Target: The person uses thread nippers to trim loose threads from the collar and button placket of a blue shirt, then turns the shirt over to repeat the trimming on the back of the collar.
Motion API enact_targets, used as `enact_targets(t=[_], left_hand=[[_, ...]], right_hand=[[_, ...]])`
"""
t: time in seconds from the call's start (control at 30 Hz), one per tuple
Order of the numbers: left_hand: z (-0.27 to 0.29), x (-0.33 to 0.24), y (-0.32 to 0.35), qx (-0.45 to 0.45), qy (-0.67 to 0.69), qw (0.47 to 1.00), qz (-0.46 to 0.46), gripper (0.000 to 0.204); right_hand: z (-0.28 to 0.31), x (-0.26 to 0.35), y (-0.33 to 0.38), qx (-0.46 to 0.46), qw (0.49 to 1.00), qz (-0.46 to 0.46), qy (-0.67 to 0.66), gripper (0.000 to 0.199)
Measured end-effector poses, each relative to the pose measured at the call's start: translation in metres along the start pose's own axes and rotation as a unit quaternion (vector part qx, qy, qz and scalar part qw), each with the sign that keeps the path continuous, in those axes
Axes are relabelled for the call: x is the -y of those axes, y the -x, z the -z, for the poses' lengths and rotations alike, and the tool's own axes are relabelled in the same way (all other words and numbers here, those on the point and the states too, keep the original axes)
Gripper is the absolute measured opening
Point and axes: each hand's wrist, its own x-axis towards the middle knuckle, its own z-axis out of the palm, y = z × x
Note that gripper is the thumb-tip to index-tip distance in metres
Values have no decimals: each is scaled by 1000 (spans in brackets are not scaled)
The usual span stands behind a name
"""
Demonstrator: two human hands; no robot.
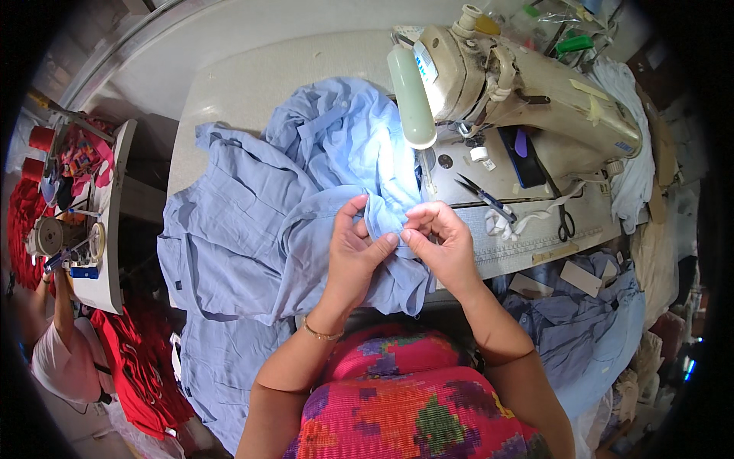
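Both hands pinch a light blue garment (237,199) that lies bunched over the sewing table. My left hand (355,249) grips a fold of the cloth between thumb and fingers. Close beside it, my right hand (443,241) pinches the same fold at its right edge. The sewing machine (527,92) stands just beyond, to the right, and its pale green lamp housing (413,99) throws bright light on the cloth. Part of the garment hangs over the table's front edge.
Right of my hands lie thread snips (489,197), black-handled scissors (564,222), a dark phone (522,157) and white fabric strips (512,226). More blue garments (581,321) are piled at the lower right. At far left a co-worker (69,344) sits near red cloth (138,367).
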Motion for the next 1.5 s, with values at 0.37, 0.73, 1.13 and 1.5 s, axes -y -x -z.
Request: enact_targets(t=[0.37,0.73,1.13,1.5], left_hand=[[-5,-5,-1,-10,-79,997,9,70],[-5,-6,-2,-1,-84,996,22,74],[-5,-6,-3,-5,-106,994,-13,76],[0,2,-6,-28,-156,986,-46,75]], right_hand=[[2,1,-3,8,999,-39,-26,23],[7,8,-7,33,998,-45,-5,23],[5,6,-6,33,999,-30,-11,20],[6,7,-7,39,998,-49,-22,19]])
